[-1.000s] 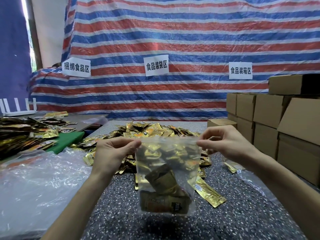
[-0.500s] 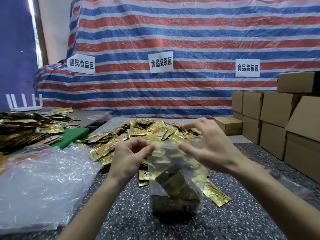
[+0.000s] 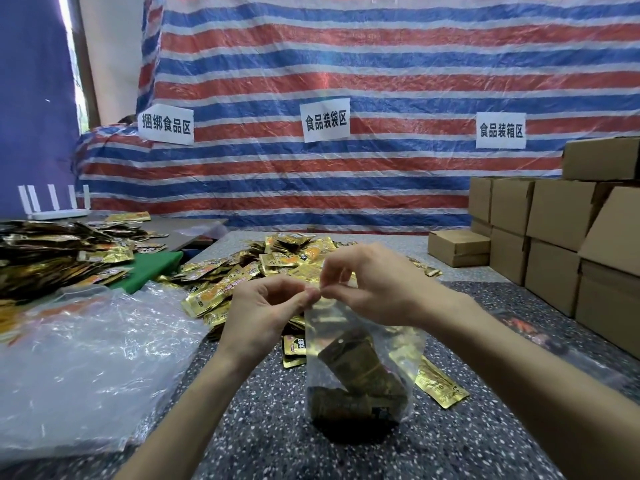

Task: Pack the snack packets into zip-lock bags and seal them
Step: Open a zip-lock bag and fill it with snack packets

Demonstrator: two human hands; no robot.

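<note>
On the speckled table [image 3: 263,427], close to the near edge, is that the bag?

Yes. The zip-lock bag [image 3: 398,344] stands upright there, with a few dark gold snack packets [image 3: 356,372] slumped in its lower half. The cloudy plastic keeps me from counting them, and I cannot tell whether the bottom rests on the table or hangs just above it.

And the hands?

Both are at the bag's top edge. The left hand [image 3: 266,306] pinches the rim between thumb and forefinger, and the right hand [image 3: 374,289] has its grip closed on the rim just beside it, fingertips almost touching. The fingers cover the zip strip — sealed or not, I cannot say.

What lies around it?

Behind the hands is a loose heap of packets [image 3: 242,275], partly hidden by them. One single packet [image 3: 440,386] lies right of the bag, its near end tucked behind it. Crumpled clear plastic [image 3: 86,358] lies to the left, and a second heap [image 3: 52,254] sits beyond it — both are cut off by the frame. Cardboard boxes [image 3: 554,237] are stacked at the right, also cut off. A striped tarp [image 3: 346,64] hangs at the back, carrying three paper signs [image 3: 325,119].
</note>
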